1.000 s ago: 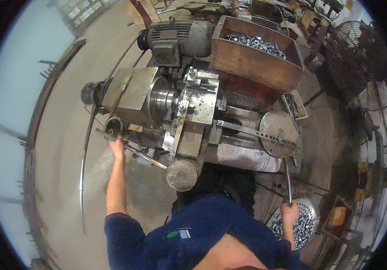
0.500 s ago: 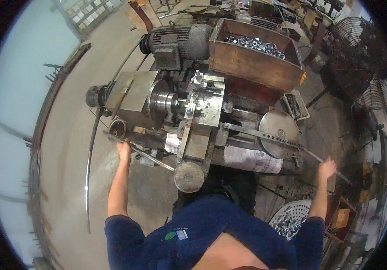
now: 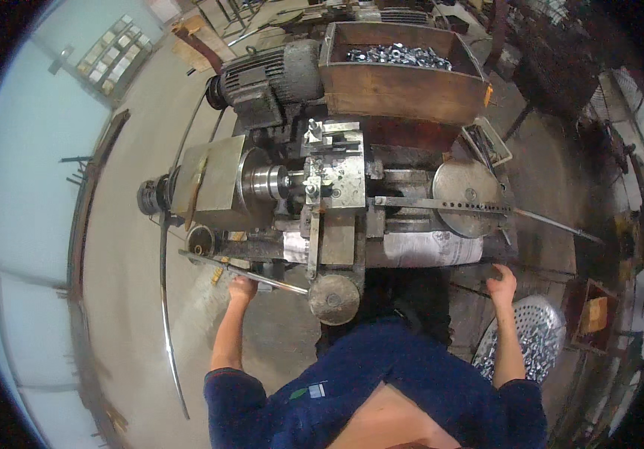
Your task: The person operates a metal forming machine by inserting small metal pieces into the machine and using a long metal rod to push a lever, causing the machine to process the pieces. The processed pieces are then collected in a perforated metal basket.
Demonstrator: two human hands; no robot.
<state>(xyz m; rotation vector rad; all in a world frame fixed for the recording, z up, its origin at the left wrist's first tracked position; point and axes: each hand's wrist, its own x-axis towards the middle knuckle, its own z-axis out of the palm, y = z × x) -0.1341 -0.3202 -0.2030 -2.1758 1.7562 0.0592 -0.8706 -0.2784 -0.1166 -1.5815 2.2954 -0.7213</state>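
Note:
My left hand [image 3: 241, 288] is at the near side of a slanting metal lever rod [image 3: 210, 260], which runs to a round disc [image 3: 334, 300] at the front of a lathe-like machine. Its fingers are partly hidden there, so their grip cannot be made out. My right hand [image 3: 501, 285] hangs free below a larger round plate [image 3: 465, 196], thumb and fingers apart. A second rod [image 3: 559, 225] extends right from a bar with holes [image 3: 419, 203] across that plate. Between them sit the machine's spindle [image 3: 268, 182] and tool slide [image 3: 347, 183].
A wooden box [image 3: 404, 93] of small shiny metal parts stands behind the machine, beside an electric motor [image 3: 277, 78]. A perforated basket [image 3: 539, 322] of similar parts lies low at right. A long bar [image 3: 165, 299] slopes down at left. A brush [image 3: 197, 183] rests on the spindle cover.
My right hand has let go of the right rod and come in toward my body. The left hand has shifted right and down from the lever's outer end. The view has turned slightly.

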